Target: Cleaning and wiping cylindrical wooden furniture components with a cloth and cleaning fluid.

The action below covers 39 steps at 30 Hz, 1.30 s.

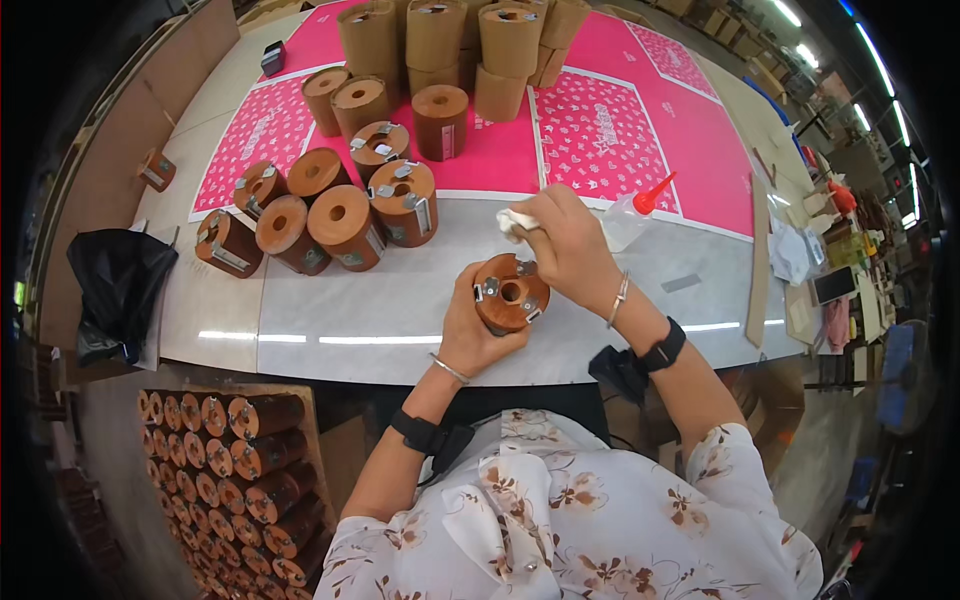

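Note:
My left hand (468,338) is wrapped round a brown wooden cylinder (512,312) with a hole in the middle of its face and small metal fittings at its rim. Its holed face is turned up toward me, over the grey tabletop. Just above it, my right hand (570,245) pinches a crumpled white cloth (514,224). To the right of that hand stands a clear squeeze bottle (625,222) with a red pointed nozzle. Several similar brown cylinders (345,228) are grouped to the left, some with metal fittings and pale label strips.
Cardboard-wrapped cylinders (508,45) are stacked at the back on pink printed sheets (590,130). A black plastic bag (118,285) hangs at the left edge. Below left, many cylinders (225,460) lie piled beside the table. A dark phone (836,285) lies at the right.

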Each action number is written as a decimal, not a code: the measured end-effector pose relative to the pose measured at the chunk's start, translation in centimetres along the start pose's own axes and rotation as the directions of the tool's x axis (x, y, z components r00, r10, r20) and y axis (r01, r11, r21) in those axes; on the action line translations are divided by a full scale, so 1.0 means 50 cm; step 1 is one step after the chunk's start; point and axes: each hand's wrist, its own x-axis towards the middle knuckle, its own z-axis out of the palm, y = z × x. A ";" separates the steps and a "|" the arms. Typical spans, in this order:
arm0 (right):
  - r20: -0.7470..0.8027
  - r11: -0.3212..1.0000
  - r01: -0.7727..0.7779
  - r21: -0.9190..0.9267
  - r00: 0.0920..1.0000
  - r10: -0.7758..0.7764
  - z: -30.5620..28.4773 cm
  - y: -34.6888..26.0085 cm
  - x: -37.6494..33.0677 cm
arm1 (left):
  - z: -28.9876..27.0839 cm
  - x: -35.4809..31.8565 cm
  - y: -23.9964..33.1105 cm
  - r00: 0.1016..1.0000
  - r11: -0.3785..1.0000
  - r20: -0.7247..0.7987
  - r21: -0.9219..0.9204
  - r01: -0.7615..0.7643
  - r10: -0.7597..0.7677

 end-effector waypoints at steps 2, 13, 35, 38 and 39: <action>0.122 0.999 0.047 0.000 0.991 -0.047 -0.004 -0.004 0.003 | 0.007 0.003 0.007 0.999 0.999 -0.009 0.010 0.053 -0.052; 0.096 1.000 0.017 0.016 0.995 -0.019 -0.016 -0.018 -0.036 | 0.000 -0.004 0.001 0.998 0.998 -0.012 0.043 0.055 -0.055; 0.183 0.983 0.135 0.128 0.970 -0.157 -0.064 -0.053 -0.063 | -0.002 0.000 -0.008 1.000 0.997 -0.007 0.076 -0.006 0.006; 0.213 0.989 0.125 0.074 0.967 -0.138 -0.010 -0.053 -0.009 | -0.007 -0.013 -0.027 0.997 0.995 0.025 0.079 0.069 -0.071; 0.212 0.990 0.119 0.069 0.968 -0.131 -0.002 -0.060 -0.024 | -0.011 -0.012 -0.035 0.998 0.992 0.034 0.122 0.045 -0.050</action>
